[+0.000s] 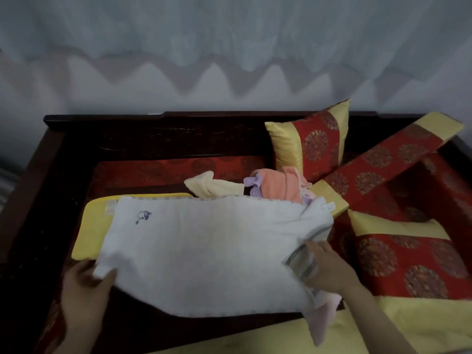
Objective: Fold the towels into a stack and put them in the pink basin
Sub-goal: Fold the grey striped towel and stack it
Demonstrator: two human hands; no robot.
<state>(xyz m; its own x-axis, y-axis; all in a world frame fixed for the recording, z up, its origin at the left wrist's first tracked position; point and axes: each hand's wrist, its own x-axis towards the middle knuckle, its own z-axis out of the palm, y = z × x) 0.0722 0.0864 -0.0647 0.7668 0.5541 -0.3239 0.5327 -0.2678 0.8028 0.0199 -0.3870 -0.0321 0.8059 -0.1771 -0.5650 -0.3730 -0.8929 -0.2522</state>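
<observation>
Both hands pinch the near corners of the white terry towel on the yellow cushion, left hand and right hand; I think the edges should meet evenly before creasing.

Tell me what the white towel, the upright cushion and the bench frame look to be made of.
White towel: soft terry-like cloth, matte and fuzzy at the edges, probably cotton.
Upright cushion: smooth woven fabric with a slight sheen, red with round medallion patterns and yellow bands; looks like silk or satin brocade, possibly synthetic.
Bench frame: dark reddish wood, polished, with faint carving on the backrest.
</observation>
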